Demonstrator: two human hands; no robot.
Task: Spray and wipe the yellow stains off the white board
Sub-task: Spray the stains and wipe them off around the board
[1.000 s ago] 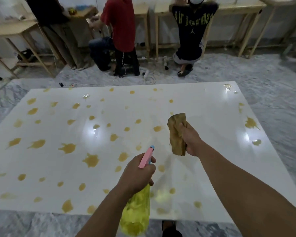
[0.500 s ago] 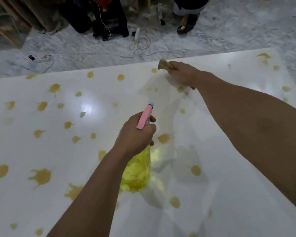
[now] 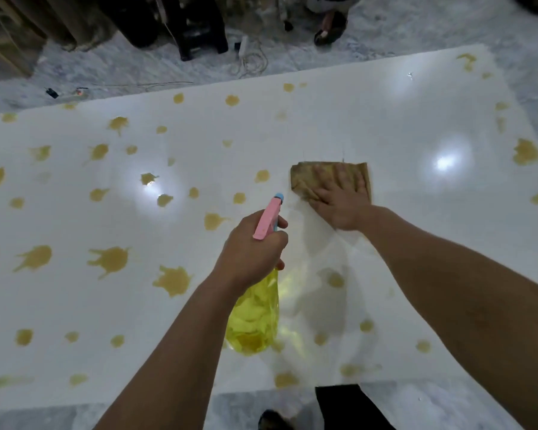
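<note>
Board (image 3: 385, 125) on floor, yellow stains (image 3: 111, 260) mostly left of cloth (image 3: 308, 178). Right hand (image 3: 339, 203) presses cloth flat mid-board, fingers spread. Left hand (image 3: 252, 256) grips bottle (image 3: 255, 321) near cloth, fingers curled.

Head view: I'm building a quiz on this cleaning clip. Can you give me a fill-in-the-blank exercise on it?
1. The right hand presses a brown ____ flat on the white board.
2. The left hand grips a spray bottle whose body is ____.
3. The bottle's trigger head is ____.
4. The stains on the board are ____.

Missing words: cloth; yellow; pink; yellow
</note>
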